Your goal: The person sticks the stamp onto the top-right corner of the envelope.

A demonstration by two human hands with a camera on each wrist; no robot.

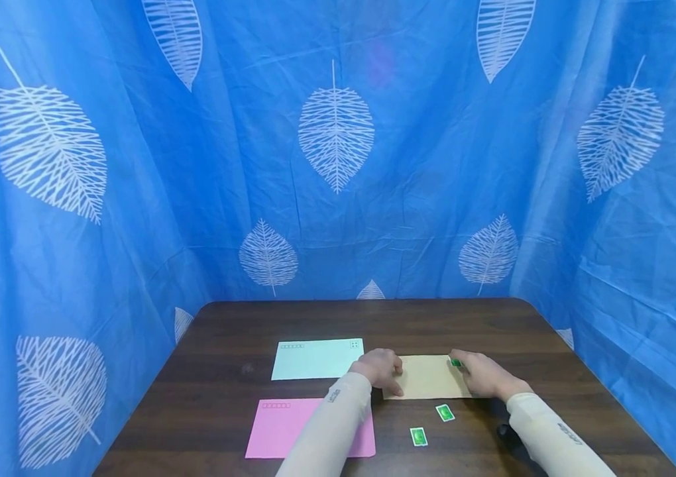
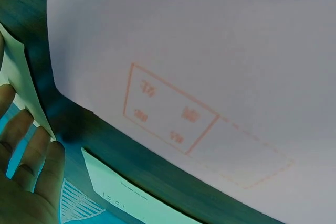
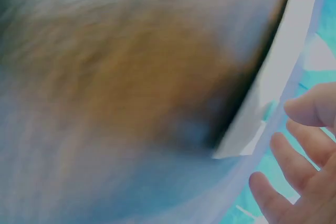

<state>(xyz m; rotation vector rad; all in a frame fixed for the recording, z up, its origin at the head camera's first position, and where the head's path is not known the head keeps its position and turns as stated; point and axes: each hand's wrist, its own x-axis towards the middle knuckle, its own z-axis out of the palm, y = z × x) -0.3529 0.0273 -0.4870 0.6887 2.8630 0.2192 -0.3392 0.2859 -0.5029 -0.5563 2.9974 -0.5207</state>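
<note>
A tan envelope [image 1: 421,377] lies on the table between both hands. My left hand [image 1: 378,368] rests at its left end, thumb and fingers spread on the paper. The left wrist view shows those fingers [image 2: 39,156] fairly straight against the envelope [image 2: 23,77]. At the envelope's upper right corner is a green stamp [image 1: 456,362], partly covered by my right hand [image 1: 484,374]. Seen from the right wrist, the fingers [image 3: 286,166] are loosely spread beside the envelope's end [image 3: 283,51]. Two more green stamps, one nearer the envelope [image 1: 445,413] and one lower [image 1: 418,436], lie in front.
A mint envelope [image 1: 317,361] lies behind my left forearm. Closer to me, a pink envelope [image 1: 284,427] is partly covered by the left sleeve. A small black object [image 1: 507,434] sits beside my right sleeve. Blue leaf-printed curtains [image 1: 338,252] surround the dark wooden table [image 1: 225,371].
</note>
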